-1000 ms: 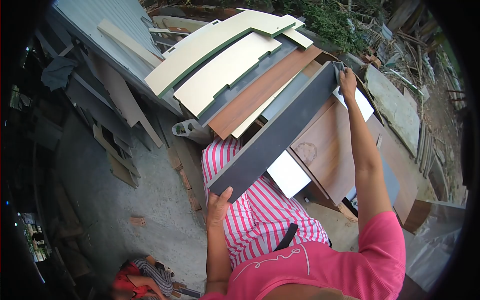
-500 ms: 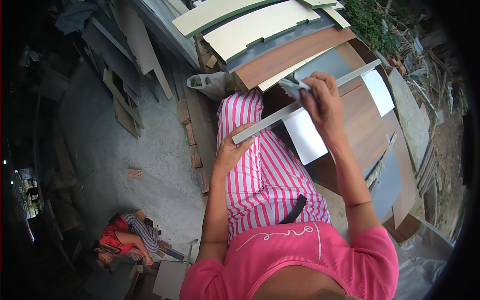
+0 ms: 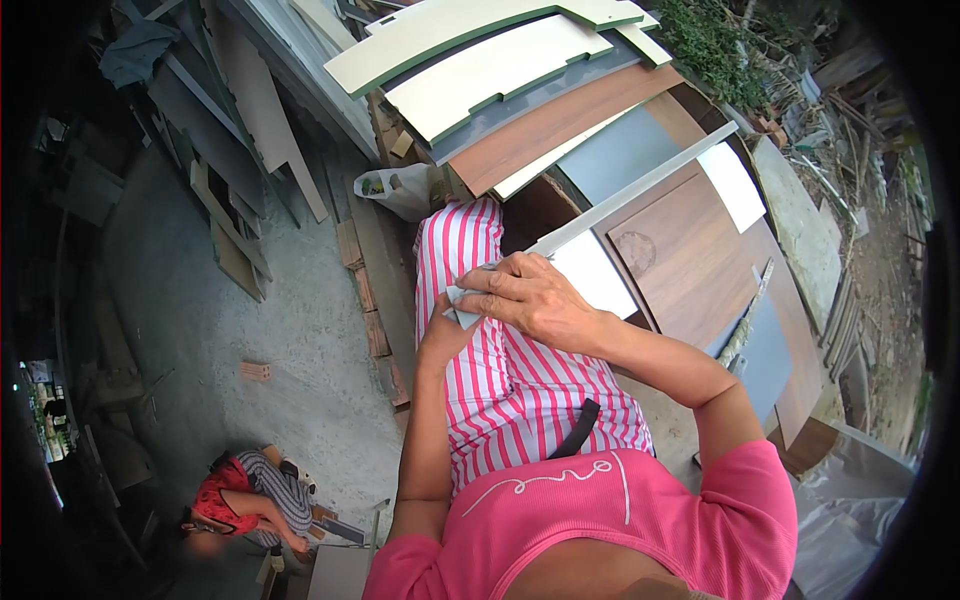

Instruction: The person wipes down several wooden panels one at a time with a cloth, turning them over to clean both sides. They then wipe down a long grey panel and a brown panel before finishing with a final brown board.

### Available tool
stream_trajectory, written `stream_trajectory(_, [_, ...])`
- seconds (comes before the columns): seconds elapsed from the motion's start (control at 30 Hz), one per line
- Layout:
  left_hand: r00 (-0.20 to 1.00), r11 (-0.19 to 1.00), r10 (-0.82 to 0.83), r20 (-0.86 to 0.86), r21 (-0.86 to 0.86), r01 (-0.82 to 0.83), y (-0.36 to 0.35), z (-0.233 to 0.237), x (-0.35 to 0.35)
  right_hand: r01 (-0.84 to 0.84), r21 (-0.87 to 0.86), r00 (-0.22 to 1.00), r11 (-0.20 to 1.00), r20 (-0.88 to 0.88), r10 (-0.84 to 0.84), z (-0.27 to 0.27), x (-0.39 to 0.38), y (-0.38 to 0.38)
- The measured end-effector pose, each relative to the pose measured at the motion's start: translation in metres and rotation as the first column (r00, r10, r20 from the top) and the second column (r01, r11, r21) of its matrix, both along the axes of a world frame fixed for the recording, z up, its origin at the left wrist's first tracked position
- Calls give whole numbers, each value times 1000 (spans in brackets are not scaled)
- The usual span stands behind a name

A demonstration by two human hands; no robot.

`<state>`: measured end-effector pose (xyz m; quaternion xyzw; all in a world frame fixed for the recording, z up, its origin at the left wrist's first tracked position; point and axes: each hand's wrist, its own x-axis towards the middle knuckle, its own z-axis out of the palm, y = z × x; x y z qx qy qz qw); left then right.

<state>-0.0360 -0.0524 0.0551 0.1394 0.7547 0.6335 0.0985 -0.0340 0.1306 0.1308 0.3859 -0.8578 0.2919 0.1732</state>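
A long narrow grey strip (image 3: pixel 640 186) runs from my lap to the upper right, across the boards. Around its near end, my left hand (image 3: pixel 446 332) is closed, partly hidden behind the cloth and my other hand. My right hand (image 3: pixel 535 298) presses a crumpled pale grey-blue cloth (image 3: pixel 463 308) onto that same end. Under the strip lie a white sheet (image 3: pixel 592 272) and a brown wood-grain board (image 3: pixel 680 250).
Cream boards (image 3: pixel 500 80) with notched edges are stacked ahead. A white bag (image 3: pixel 398 190) stands by my knee. Bricks (image 3: pixel 365 290) line the floor edge. At lower left another person (image 3: pixel 240 495) sits low. More panels (image 3: pixel 205 110) lean at upper left.
My right hand has moved down and left with the cloth, from above the strip's middle to its near end beside my left hand. The view has shifted slightly.
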Motion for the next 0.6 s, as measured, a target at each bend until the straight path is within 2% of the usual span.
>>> stream_trajectory(0.03, [996,997,-78,43,4,78,6,8,-5,3,-15,1000,1000,11,-2,1,-1,6])
stream_trajectory(0.07, [994,996,-70,86,-45,75,8,9,-8,27,-3,1000,1000,0,-27,7,-2,15])
stream_trajectory(0.1, [985,997,-80,152,19,78,13,10,-12,69,15,998,998,9,-69,9,-5,25])
stream_trajectory(0.23, [983,984,-139,123,127,124,17,25,-11,258,58,965,965,26,-259,13,-11,77])
stream_trajectory(0.3, [981,986,-144,129,107,131,17,29,-10,349,94,934,933,52,-354,18,-13,107])
stream_trajectory(0.4, [983,982,-148,107,130,134,16,26,-10,435,152,898,888,-1,-440,14,-24,157])
stream_trajectory(0.5, [981,985,-159,110,86,150,15,31,-12,630,146,774,763,-47,-631,10,-39,212])
stream_trajectory(0.6, [984,986,-151,92,87,143,14,30,-12,748,161,664,644,-187,-724,1,-59,284])
